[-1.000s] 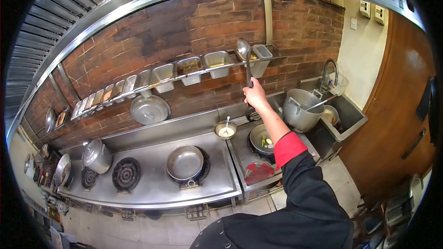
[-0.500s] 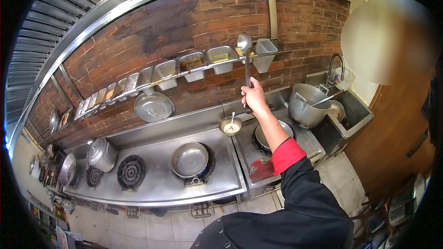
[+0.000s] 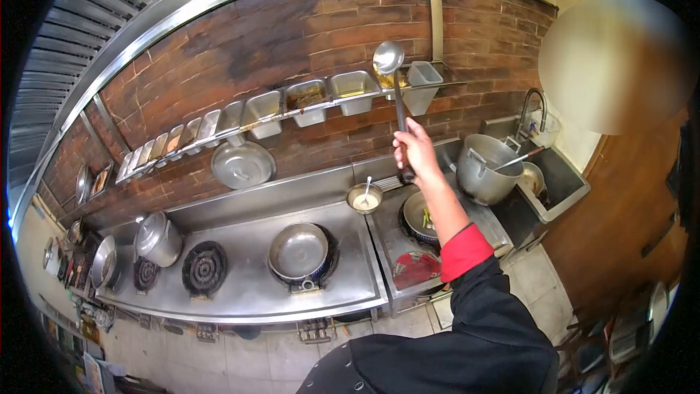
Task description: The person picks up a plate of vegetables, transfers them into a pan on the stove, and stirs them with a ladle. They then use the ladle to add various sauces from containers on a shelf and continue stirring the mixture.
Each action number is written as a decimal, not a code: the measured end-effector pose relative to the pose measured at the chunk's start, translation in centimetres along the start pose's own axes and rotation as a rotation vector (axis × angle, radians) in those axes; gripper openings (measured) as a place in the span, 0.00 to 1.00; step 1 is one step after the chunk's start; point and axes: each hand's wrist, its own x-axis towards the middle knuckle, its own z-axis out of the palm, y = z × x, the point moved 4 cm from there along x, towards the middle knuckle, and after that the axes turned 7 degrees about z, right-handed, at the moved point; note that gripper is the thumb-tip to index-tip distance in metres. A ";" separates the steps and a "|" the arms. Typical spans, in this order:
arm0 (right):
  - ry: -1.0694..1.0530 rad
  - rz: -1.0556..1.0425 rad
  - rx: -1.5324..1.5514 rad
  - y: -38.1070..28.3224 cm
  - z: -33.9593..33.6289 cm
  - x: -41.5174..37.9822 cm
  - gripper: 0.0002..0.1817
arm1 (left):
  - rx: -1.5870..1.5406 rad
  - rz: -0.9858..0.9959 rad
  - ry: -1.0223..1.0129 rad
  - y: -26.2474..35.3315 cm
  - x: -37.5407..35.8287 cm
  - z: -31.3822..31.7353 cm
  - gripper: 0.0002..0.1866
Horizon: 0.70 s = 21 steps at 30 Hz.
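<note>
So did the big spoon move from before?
Yes. The ladle bowl shifted slightly right along the wall tubs, toward the white tub; the right hand grips its handle.

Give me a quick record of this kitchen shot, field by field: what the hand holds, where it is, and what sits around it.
right hand: gripping the ladle handle, arm stretched toward the wall
left hand: not in view
ladle: upright, bowl raised beside the wall containers
below the arm: pan with food pieces
nearby: small bowl with a spoon, empty wok, large pot, red cloth
</note>
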 end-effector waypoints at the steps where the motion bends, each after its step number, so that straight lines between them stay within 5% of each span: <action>1: -0.044 0.004 0.053 -0.3 -0.4 -0.5 0.36 | -0.007 -0.008 0.001 -0.5 -0.4 0.3 0.20; 7: -0.411 0.162 0.272 -2.9 -3.6 -6.9 0.33 | 0.035 0.040 0.011 -6.6 -4.5 2.7 0.21; 11: -0.516 0.290 0.245 -2.4 -4.9 -11.7 0.38 | 0.669 0.489 0.044 -11.4 -8.3 4.6 0.21; 13: -0.573 0.363 0.216 0.2 -6.4 -13.1 0.41 | 0.228 0.391 0.095 -11.8 -8.8 3.3 0.20; 15: -0.600 0.497 0.179 3.1 -6.7 -14.5 0.42 | -0.403 -0.045 0.134 -11.0 -8.6 2.9 0.15; 16: -0.590 0.609 0.208 4.5 -6.0 -15.5 0.43 | -0.422 -0.058 0.145 -10.2 -8.3 2.7 0.15; 18: -0.683 0.770 0.233 8.0 -4.2 -16.2 0.41 | -0.876 -0.410 0.248 -10.7 -8.6 2.7 0.13; 21: -0.709 0.908 0.108 15.1 -1.3 -16.1 0.39 | -0.795 -0.355 0.340 -9.0 -9.2 2.1 0.15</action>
